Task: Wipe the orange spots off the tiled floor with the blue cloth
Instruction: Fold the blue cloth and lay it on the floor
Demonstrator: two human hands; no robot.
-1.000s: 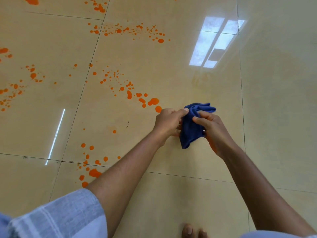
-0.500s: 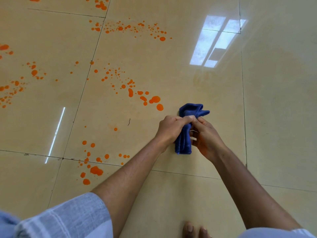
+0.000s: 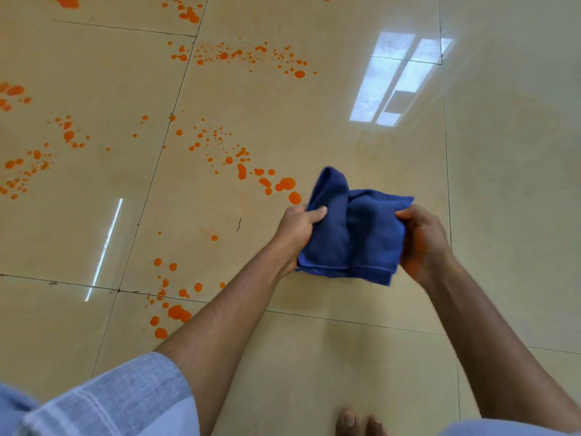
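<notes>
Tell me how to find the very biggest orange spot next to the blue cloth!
Start at the blue cloth held between the left hand and right hand. Look just past its upper-left corner on the tiled floor. The spot there is the widest blob, lumpy, unlike the small round dots around it.

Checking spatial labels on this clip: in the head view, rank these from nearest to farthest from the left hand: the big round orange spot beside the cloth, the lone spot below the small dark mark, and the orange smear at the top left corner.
From the left hand:
1. Big round spot, just above the knuckles.
2. Lone spot, out to its left.
3. Corner smear, far up-left at the frame's edge.
</notes>
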